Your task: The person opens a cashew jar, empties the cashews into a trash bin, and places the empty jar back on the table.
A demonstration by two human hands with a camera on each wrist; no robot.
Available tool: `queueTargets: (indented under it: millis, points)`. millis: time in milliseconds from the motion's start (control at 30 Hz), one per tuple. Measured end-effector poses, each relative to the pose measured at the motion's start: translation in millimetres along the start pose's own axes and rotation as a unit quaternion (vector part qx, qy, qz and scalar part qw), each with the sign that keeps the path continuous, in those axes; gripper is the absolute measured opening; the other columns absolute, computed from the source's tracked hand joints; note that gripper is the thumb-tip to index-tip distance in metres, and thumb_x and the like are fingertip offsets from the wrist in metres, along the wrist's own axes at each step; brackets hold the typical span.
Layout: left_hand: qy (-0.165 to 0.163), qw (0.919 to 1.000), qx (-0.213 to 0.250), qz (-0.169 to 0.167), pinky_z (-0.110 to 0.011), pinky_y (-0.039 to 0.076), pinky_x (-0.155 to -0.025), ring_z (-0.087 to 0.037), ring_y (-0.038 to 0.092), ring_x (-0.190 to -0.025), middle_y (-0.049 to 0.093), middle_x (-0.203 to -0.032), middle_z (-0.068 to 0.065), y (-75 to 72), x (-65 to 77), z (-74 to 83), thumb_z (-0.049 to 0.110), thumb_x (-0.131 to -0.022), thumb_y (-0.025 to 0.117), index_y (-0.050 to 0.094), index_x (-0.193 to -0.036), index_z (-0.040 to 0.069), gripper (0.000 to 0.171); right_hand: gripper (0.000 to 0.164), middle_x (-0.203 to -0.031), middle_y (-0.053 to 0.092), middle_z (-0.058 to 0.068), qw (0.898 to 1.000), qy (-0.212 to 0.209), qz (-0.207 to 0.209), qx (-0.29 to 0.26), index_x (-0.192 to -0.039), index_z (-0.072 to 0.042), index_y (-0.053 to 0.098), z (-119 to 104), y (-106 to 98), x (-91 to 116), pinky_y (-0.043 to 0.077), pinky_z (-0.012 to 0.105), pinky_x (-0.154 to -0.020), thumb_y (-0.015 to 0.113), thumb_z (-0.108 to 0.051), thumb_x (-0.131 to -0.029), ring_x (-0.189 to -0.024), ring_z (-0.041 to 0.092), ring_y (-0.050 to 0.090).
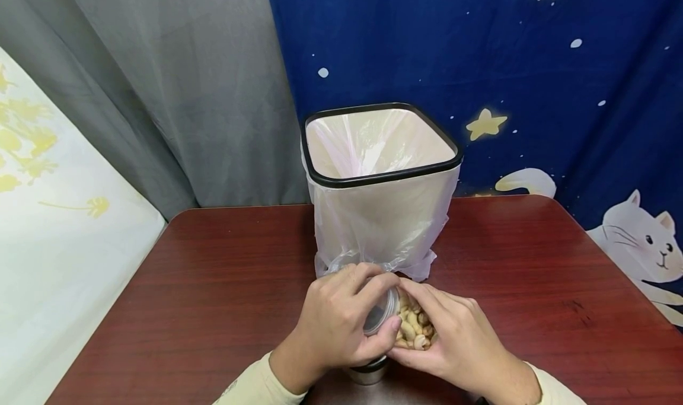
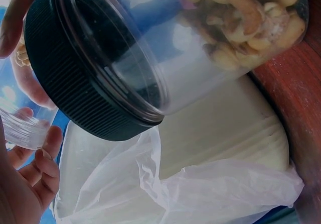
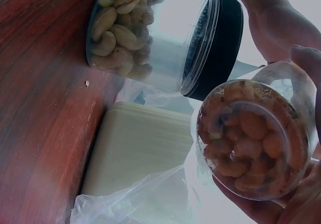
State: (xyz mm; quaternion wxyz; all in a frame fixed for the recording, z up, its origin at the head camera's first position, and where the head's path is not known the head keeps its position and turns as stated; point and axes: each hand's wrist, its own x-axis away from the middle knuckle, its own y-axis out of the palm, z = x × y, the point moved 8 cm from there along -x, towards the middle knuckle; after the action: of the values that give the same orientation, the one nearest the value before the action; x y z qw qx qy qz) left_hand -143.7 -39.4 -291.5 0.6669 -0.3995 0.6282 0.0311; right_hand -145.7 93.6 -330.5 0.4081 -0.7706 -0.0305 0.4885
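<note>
A clear jar of cashews (image 1: 413,328) lies tilted between my hands, its threaded mouth towards the left. My left hand (image 1: 338,316) grips it at the mouth, thumb at the near side and fingers over the top. My right hand (image 1: 461,334) holds the nut-filled end, fingers along the far side and thumb along the near side. The jar's round base (image 3: 253,143) shows in the right wrist view, nuts packed against it. Close beneath the hands stands a second clear jar with a ribbed black lid (image 2: 80,73), partly filled with cashews (image 3: 120,38).
Just beyond the hands stands a cream bin (image 1: 381,209) with a black rim (image 1: 373,179) and a translucent plastic liner (image 1: 347,138). The reddish-brown table (image 1: 240,274) carries a small crumb (image 3: 87,83). Grey and blue curtains hang behind.
</note>
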Motion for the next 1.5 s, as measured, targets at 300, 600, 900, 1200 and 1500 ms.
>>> queueTargets:
  millis: [300, 600, 900, 1200, 1500]
  points:
    - [-0.004, 1.0000, 0.000, -0.004, -0.023, 0.053, -0.059, -0.010, 0.062, -0.068, 0.065, -0.089, 0.004, 0.9, 0.8, -0.1, 0.041, -0.092, 0.044, 0.071, -0.102, 0.015, 0.039, 0.069, -0.100, 0.071, -0.004, 1.000, -0.003, 0.001, -0.001, -0.127, -0.007, 0.063, -0.5, 0.1, -0.5, 0.054, 0.024, -0.065, 0.068, -0.061, -0.084, -0.077, 0.007, 0.066]
    - [0.017, 0.9990, 0.012, -0.039, -0.024, 0.055, -0.062, -0.011, 0.063, -0.072, 0.065, -0.097, 0.002, 3.5, 1.3, 1.3, 0.046, -0.091, 0.047, 0.070, -0.111, 0.015, 0.044, 0.067, -0.103, 0.071, -0.003, 1.000, 0.005, -0.008, 0.000, -0.126, -0.008, 0.062, 0.7, 0.9, 0.1, 0.054, 0.024, -0.066, 0.069, -0.059, -0.083, -0.078, 0.007, 0.066]
    - [0.089, 0.9931, 0.022, -0.073, -0.025, 0.057, -0.067, -0.012, 0.066, -0.077, 0.065, -0.109, -0.003, 3.2, 3.4, 4.0, 0.047, -0.090, 0.049, 0.066, -0.125, 0.015, 0.050, 0.068, -0.105, 0.071, -0.003, 1.000, 0.005, -0.018, -0.005, -0.126, -0.008, 0.062, 0.4, 1.7, 0.8, 0.054, 0.023, -0.067, 0.072, -0.058, -0.082, -0.079, 0.007, 0.066]
    - [0.119, 0.9896, 0.034, -0.073, -0.026, 0.058, -0.073, -0.013, 0.068, -0.082, 0.065, -0.109, -0.005, 2.0, 6.2, 2.8, 0.045, -0.091, 0.045, 0.067, -0.125, 0.013, 0.051, 0.070, -0.107, 0.072, -0.004, 1.000, -0.011, -0.007, -0.022, -0.129, -0.007, 0.062, -1.9, -0.4, -0.3, 0.054, 0.023, -0.070, 0.073, -0.057, -0.081, -0.083, 0.007, 0.068]
    - [0.122, 0.9896, 0.036, -0.069, -0.026, 0.058, -0.072, -0.013, 0.066, -0.079, 0.064, -0.105, -0.005, 1.6, 5.3, 2.1, 0.048, -0.092, 0.046, 0.068, -0.121, 0.012, 0.051, 0.072, -0.108, 0.071, -0.006, 0.999, -0.027, 0.011, -0.021, -0.130, -0.008, 0.062, -4.2, -2.1, -1.5, 0.053, 0.021, -0.070, 0.076, -0.057, -0.079, -0.084, 0.005, 0.067]
